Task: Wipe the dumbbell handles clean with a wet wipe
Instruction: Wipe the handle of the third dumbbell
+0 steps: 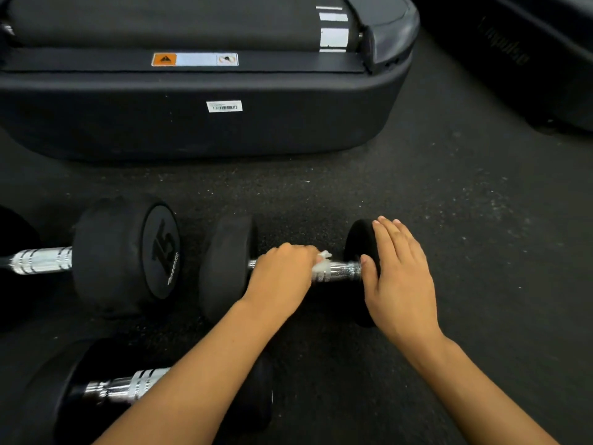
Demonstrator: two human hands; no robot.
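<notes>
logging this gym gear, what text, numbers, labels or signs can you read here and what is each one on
"15": raised on the end face of the larger dumbbell.
Small brand word beside that number: too blurred to read.
Orange warning label on the treadmill deck: symbols only, text unreadable.
White barcode sticker on the treadmill's end: print too small.
Faint script on the dark machine at upper right: unreadable.

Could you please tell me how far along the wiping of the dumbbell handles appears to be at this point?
In hand: the left hand grips the wet wipe around the small dumbbell's handle, while the right hand rests flat on its end weight. Left or unclear: the handles of the 15 dumbbell and the near dumbbell lie untouched; whether either is already wiped cannot be told.
</notes>
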